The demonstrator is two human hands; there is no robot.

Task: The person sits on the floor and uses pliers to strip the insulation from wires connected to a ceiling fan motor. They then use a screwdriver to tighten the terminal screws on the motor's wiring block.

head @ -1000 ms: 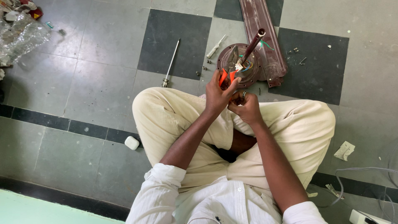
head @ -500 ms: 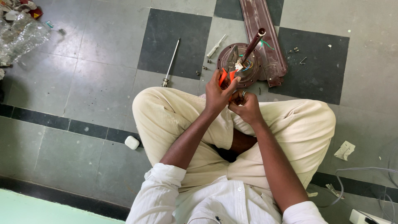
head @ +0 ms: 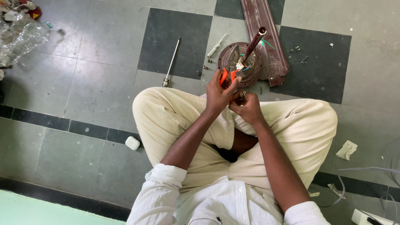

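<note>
A tiled floor (head: 83,87) of grey and dark squares fills the frame, with a brown fan motor (head: 241,66) and its rod at upper centre, just beyond the seated person's knees. The left hand (head: 219,93) has its grip closed round orange-handled pliers (head: 227,76) at the motor's near edge. The right hand (head: 246,107), touching the left, is curled shut on something too small to tell; a screwdriver (head: 171,63) lies well apart at upper left.

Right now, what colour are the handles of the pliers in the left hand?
Orange-red handles on the pliers, gripped by the left hand; the head view shows them best.
</note>
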